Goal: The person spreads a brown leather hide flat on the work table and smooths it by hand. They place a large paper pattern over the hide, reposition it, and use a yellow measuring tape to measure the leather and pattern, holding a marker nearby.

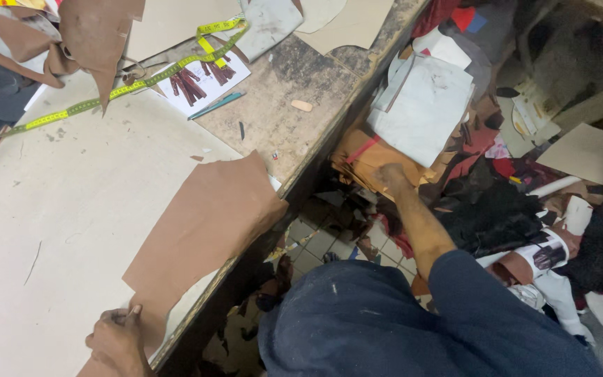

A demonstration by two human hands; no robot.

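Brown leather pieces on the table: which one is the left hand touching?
The large flat brown leather sheet overhanging the table's edge; the left hand presses its near corner. The other brown leather piece lies far off, untouched.

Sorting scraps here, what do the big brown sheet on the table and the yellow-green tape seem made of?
The big brown sheet under the left hand looks like matte leather or leatherette: limp, raw-cut edges. The yellow-green measuring tape seems flexible vinyl or coated cloth, snaking loosely.

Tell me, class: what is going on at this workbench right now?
A person leans over a worn workbench. Their left hand presses on a brown leather sheet lying at the bench edge. Their right hand reaches down into a pile of tan scraps on the cluttered floor. A yellow tape measure lies across the bench.
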